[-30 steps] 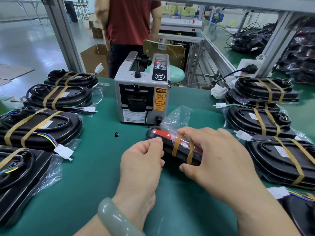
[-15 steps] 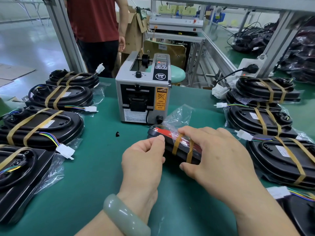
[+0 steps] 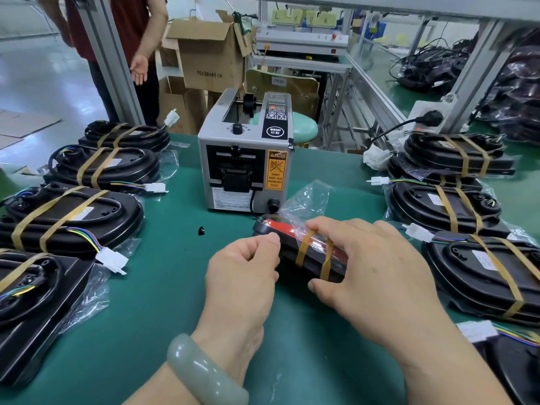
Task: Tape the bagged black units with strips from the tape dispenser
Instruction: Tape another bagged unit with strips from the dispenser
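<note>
A bagged black unit (image 3: 295, 254) with a red face lies on the green mat just in front of the grey tape dispenser (image 3: 244, 159). Two tan tape strips (image 3: 304, 248) wrap around its middle, and loose clear bag sticks up at its far end. My right hand (image 3: 371, 276) grips the unit from the right, fingers over the top by the strips and thumb on the near side. My left hand (image 3: 242, 267) holds the unit's left end with curled fingers, thumb tip on its top edge.
Taped black units with wire connectors lie in rows at the left (image 3: 73, 217) and right (image 3: 444, 203) of the mat. A small black chip (image 3: 201, 230) lies left of the held unit. A person in a red shirt (image 3: 128, 39) stands beyond the table by cardboard boxes (image 3: 210, 54).
My hands and the unit have barely shifted. The person in red behind the table has stepped left, uncovering the cardboard boxes.
</note>
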Demonstrator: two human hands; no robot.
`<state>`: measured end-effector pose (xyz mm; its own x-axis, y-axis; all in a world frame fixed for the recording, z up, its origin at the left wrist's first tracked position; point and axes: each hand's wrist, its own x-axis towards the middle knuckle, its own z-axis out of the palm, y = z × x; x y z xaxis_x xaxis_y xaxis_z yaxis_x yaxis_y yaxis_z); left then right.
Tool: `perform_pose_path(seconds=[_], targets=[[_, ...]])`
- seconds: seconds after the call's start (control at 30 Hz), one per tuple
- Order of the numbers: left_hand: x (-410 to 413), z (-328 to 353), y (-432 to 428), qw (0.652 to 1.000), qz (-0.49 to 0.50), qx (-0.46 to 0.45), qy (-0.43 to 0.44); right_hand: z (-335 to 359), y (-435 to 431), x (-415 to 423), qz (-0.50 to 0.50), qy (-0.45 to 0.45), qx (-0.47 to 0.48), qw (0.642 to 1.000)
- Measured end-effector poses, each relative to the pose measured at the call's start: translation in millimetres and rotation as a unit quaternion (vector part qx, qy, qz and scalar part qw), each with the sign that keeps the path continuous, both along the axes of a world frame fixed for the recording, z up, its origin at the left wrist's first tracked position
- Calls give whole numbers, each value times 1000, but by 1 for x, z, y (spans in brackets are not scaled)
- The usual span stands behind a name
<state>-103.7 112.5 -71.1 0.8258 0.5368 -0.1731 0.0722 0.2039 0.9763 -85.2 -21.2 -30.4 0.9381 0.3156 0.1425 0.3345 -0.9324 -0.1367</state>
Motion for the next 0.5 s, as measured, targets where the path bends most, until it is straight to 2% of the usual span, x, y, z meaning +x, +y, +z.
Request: perform_pose_path(seconds=[0.27,0.5], targets=[[1,0,0,1000,-4,14,-12,1,0,0,2,3,1,1000],[5,0,-6,1000,23,-10,-12,1,2,-1,3,-2,-7,1000]])
